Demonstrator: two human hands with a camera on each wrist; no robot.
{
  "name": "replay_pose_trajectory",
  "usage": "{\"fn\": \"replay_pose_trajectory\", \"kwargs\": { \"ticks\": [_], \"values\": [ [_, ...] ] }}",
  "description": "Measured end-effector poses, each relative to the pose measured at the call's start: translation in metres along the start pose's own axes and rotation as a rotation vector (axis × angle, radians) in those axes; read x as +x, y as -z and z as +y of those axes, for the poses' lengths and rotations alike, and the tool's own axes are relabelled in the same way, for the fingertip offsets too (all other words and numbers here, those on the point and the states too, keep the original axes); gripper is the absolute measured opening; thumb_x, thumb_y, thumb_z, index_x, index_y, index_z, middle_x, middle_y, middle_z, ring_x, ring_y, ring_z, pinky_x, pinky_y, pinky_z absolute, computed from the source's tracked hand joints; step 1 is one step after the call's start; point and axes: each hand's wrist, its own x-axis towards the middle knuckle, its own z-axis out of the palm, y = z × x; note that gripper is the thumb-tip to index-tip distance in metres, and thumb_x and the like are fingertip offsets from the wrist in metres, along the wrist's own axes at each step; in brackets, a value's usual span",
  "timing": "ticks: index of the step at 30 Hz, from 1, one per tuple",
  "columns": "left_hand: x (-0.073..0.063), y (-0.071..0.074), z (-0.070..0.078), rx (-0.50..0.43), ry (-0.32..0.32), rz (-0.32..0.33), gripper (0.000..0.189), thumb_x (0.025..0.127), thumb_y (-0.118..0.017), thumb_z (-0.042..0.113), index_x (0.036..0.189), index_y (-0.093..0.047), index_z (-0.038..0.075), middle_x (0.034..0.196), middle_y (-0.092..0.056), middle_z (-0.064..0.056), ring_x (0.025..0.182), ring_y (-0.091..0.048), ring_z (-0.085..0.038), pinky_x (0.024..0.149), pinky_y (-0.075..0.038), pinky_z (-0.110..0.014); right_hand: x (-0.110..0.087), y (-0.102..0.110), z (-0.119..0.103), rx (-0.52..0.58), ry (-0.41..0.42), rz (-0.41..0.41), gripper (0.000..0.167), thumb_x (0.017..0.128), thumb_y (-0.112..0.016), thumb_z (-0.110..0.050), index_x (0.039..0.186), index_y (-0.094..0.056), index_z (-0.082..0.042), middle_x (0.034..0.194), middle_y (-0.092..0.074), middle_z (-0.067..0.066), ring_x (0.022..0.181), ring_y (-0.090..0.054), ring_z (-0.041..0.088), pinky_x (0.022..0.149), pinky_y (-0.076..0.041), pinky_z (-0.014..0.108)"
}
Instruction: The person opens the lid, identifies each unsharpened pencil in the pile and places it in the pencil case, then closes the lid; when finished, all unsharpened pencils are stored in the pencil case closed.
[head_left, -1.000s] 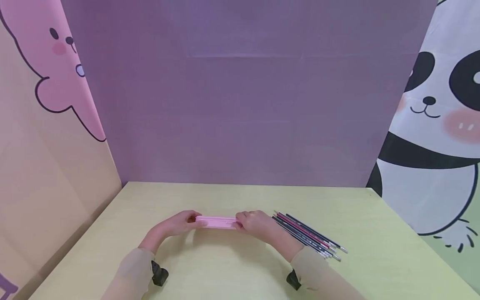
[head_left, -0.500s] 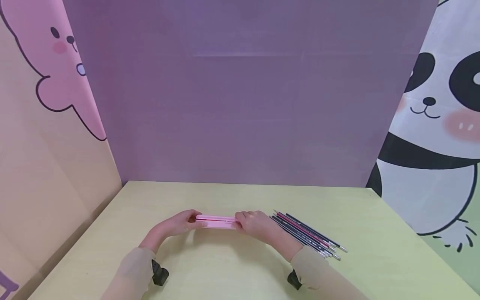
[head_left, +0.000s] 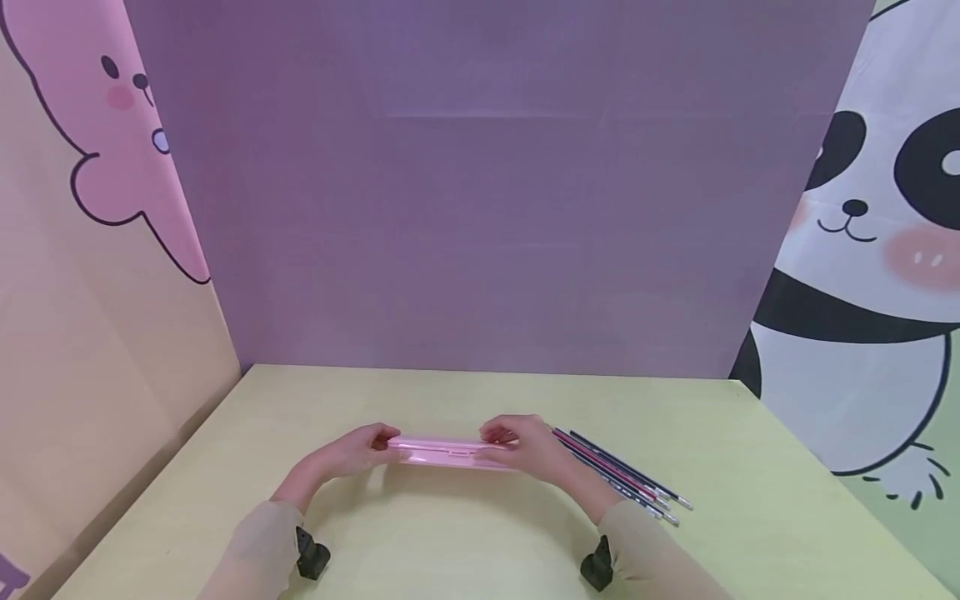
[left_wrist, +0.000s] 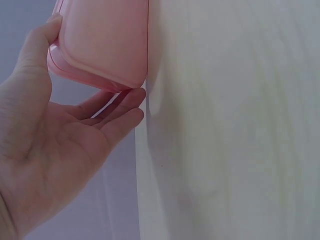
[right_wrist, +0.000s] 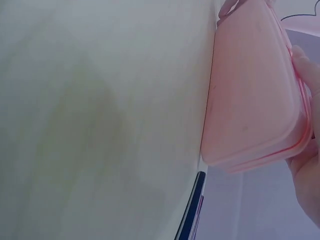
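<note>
A pink pencil case (head_left: 442,452) lies lengthwise between my hands, its long side with a small clasp facing me. My left hand (head_left: 365,447) holds its left end, thumb in front and fingers behind. In the left wrist view the left thumb (left_wrist: 55,22) presses near the lid seam and the fingertips reach the lower corner of the case (left_wrist: 107,45). At the other end, my right hand (head_left: 525,446) has its thumb against the front and its fingers arched over the top. The right wrist view shows the right thumb (right_wrist: 304,67) along the case's rim (right_wrist: 255,90).
Several pencils (head_left: 618,475), dark ones and a reddish one, lie side by side on the table (head_left: 450,542), right of the case and partly behind the right forearm. A purple backdrop (head_left: 487,208) rises at the table's far edge.
My right hand has slid right along the pencil case and raised its fingers, uncovering the clasp. The dark red gap along the seam no longer shows. My left hand keeps its hold.
</note>
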Motion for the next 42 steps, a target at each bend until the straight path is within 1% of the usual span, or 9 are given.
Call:
{"fn": "replay_pose_trajectory", "kwargs": {
  "ticks": [6, 14, 20, 23, 27, 30, 34, 38, 42],
  "values": [
    [-0.003, -0.004, 0.001, -0.01, 0.005, 0.004, 0.059, 0.087, -0.065, 0.036, 0.129, -0.048, -0.003, 0.118, -0.06, -0.009, 0.11, -0.056, -0.023, 0.095, -0.048, -0.042, -0.009, 0.006, 0.005, 0.048, -0.039, -0.015, 0.035, 0.08, -0.074, -0.026, 0.104, -0.067, -0.001, 0.097, -0.07, 0.004, 0.091, -0.066, 0.017, 0.083, -0.056, 0.03],
    [-0.008, -0.007, 0.002, -0.026, 0.001, -0.002, 0.062, 0.084, -0.069, 0.034, 0.129, -0.047, -0.003, 0.12, -0.059, -0.011, 0.111, -0.056, -0.025, 0.097, -0.047, -0.044, -0.021, 0.013, 0.015, -0.009, -0.064, -0.05, 0.038, 0.081, -0.072, -0.032, 0.108, -0.067, -0.005, 0.1, -0.069, 0.001, 0.092, -0.064, 0.013, 0.086, -0.056, 0.03],
    [-0.01, -0.007, 0.003, -0.044, -0.03, -0.035, 0.074, 0.081, -0.073, 0.032, 0.135, -0.039, -0.006, 0.126, -0.054, -0.015, 0.117, -0.053, -0.029, 0.101, -0.044, -0.045, -0.03, 0.017, 0.02, -0.02, -0.076, -0.062, 0.043, 0.079, -0.073, -0.041, 0.107, -0.068, -0.009, 0.1, -0.068, -0.001, 0.084, -0.058, 0.007, 0.073, -0.053, 0.022],
    [-0.01, -0.007, 0.003, -0.055, -0.037, -0.055, 0.081, 0.08, -0.074, 0.032, 0.14, -0.032, -0.005, 0.129, -0.051, -0.016, 0.119, -0.051, -0.03, 0.103, -0.043, -0.044, -0.031, 0.018, 0.02, -0.02, -0.081, -0.064, 0.04, 0.078, -0.074, -0.039, 0.104, -0.069, -0.009, 0.098, -0.068, -0.001, 0.081, -0.057, 0.006, 0.068, -0.05, 0.02],
    [-0.01, -0.007, 0.003, -0.051, -0.038, -0.059, 0.085, 0.08, -0.075, 0.03, 0.142, -0.029, -0.005, 0.13, -0.05, -0.017, 0.119, -0.05, -0.03, 0.103, -0.043, -0.044, -0.031, 0.019, 0.02, -0.032, -0.069, -0.072, 0.034, 0.079, -0.074, -0.035, 0.101, -0.071, -0.01, 0.094, -0.07, 0.0, 0.076, -0.055, 0.005, 0.066, -0.051, 0.019],
    [-0.011, -0.008, 0.004, -0.028, -0.041, -0.063, 0.085, 0.079, -0.076, 0.028, 0.142, -0.029, -0.004, 0.129, -0.05, -0.016, 0.119, -0.049, -0.03, 0.104, -0.043, -0.045, -0.029, 0.02, 0.021, -0.035, -0.05, -0.058, 0.031, 0.079, -0.074, -0.032, 0.099, -0.072, -0.009, 0.092, -0.071, 0.001, 0.076, -0.06, 0.006, 0.071, -0.055, 0.019],
    [-0.013, -0.009, 0.005, -0.01, -0.046, -0.065, 0.08, 0.079, -0.076, 0.027, 0.138, -0.033, -0.004, 0.126, -0.052, -0.014, 0.116, -0.051, -0.028, 0.102, -0.045, -0.044, -0.024, 0.026, 0.02, -0.02, -0.053, -0.033, 0.023, 0.079, -0.075, -0.027, 0.094, -0.074, -0.009, 0.088, -0.072, 0.001, 0.078, -0.064, 0.006, 0.074, -0.057, 0.019],
    [-0.014, -0.009, 0.005, -0.004, -0.065, -0.064, 0.073, 0.079, -0.076, 0.025, 0.133, -0.037, -0.006, 0.124, -0.053, -0.016, 0.115, -0.053, -0.03, 0.1, -0.046, -0.044, -0.018, 0.031, 0.02, 0.007, -0.04, -0.027, 0.017, 0.081, -0.074, -0.023, 0.092, -0.075, -0.01, 0.085, -0.072, 0.0, 0.075, -0.064, 0.005, 0.072, -0.057, 0.018],
    [-0.013, -0.009, 0.006, -0.014, -0.077, -0.082, 0.076, 0.078, -0.077, 0.021, 0.134, -0.035, -0.009, 0.127, -0.052, -0.019, 0.116, -0.052, -0.033, 0.101, -0.045, -0.046, -0.016, 0.032, 0.02, 0.009, -0.063, 0.012, 0.015, 0.084, -0.07, -0.025, 0.092, -0.074, -0.012, 0.085, -0.072, -0.002, 0.075, -0.064, 0.004, 0.071, -0.057, 0.02]
  ]
}}
